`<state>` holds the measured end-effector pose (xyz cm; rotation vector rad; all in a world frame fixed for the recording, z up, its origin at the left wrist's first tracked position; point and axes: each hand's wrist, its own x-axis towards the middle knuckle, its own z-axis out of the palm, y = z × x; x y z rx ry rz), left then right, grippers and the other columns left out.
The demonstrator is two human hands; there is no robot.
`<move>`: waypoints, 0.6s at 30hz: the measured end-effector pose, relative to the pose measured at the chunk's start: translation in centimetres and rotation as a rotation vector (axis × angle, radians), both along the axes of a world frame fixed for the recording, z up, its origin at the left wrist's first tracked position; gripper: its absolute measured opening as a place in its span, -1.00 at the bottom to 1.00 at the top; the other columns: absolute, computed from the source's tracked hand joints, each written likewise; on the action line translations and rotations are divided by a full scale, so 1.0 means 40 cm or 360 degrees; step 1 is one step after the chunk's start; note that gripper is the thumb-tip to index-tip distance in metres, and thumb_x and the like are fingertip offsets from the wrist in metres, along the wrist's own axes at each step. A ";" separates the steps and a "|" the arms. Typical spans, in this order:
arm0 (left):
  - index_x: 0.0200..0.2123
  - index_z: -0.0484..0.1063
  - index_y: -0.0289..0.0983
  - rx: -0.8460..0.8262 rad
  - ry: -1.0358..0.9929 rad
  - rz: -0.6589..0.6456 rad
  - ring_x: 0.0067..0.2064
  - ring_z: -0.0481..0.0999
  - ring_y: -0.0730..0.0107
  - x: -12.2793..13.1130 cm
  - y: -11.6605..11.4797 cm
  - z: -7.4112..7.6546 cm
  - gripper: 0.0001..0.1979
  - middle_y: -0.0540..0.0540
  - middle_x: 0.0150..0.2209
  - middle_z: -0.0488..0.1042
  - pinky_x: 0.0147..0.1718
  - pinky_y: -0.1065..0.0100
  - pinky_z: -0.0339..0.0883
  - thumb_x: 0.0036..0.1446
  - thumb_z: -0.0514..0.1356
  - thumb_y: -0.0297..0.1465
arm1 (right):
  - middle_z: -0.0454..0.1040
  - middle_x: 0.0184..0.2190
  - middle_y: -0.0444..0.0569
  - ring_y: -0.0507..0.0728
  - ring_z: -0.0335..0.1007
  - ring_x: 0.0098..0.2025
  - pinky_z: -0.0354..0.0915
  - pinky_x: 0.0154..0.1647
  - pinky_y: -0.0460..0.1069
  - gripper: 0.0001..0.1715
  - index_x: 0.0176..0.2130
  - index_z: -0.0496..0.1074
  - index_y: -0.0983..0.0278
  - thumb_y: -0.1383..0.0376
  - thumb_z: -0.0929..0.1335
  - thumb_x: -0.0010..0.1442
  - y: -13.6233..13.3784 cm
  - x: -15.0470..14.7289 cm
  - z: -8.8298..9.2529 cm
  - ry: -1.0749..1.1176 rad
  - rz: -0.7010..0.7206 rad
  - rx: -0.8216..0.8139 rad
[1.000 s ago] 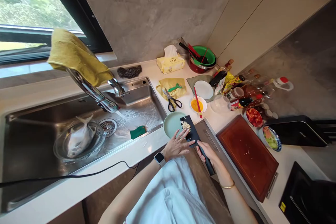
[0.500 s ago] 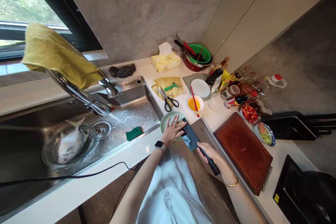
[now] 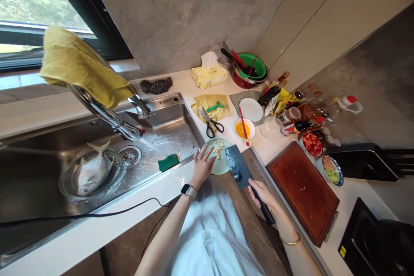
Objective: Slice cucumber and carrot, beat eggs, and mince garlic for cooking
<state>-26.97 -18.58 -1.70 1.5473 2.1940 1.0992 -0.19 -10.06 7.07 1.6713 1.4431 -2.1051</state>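
Note:
In my right hand (image 3: 259,194) is the black handle of a wide-bladed cleaver (image 3: 238,168), its wet dark blade tilted beside the rim of a pale green plate (image 3: 223,167). Small whitish chopped pieces, perhaps garlic (image 3: 219,148), lie in a heap on that plate. My left hand (image 3: 202,167), with a watch on the wrist, is over the plate's left edge, fingers spread and holding nothing; whether it touches the rim I cannot tell. Close behind the plate are black-handled scissors (image 3: 211,123) and a bowl of beaten egg (image 3: 242,130) with red chopsticks (image 3: 243,127) across it.
Water runs from the faucet (image 3: 131,131) into the sink (image 3: 186,116) at left, where a fish (image 3: 93,172) lies in a glass bowl (image 3: 64,181). A green sponge (image 3: 168,162) sits near the sink's edge. To the right are a brown cutting board (image 3: 300,194), filled bowls (image 3: 311,143) and several bottles (image 3: 296,127).
The cleaver has drawn back right from over the plate, leaving the chopped pieces there. My left hand has moved left, away from the blade and the pieces.

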 end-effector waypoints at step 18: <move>-0.18 0.50 -0.34 0.1070 -0.3080 0.1312 -0.14 0.60 0.35 -0.347 -0.083 0.058 -0.65 -0.24 -0.21 0.58 -0.09 0.32 0.49 0.37 -0.08 -0.37 | 0.24 -0.72 -0.26 -0.09 0.04 -0.78 -0.01 -0.77 -0.14 -0.40 -0.46 0.30 0.25 -0.23 0.32 0.11 -0.007 -0.136 0.019 0.0221 0.0230 -0.0031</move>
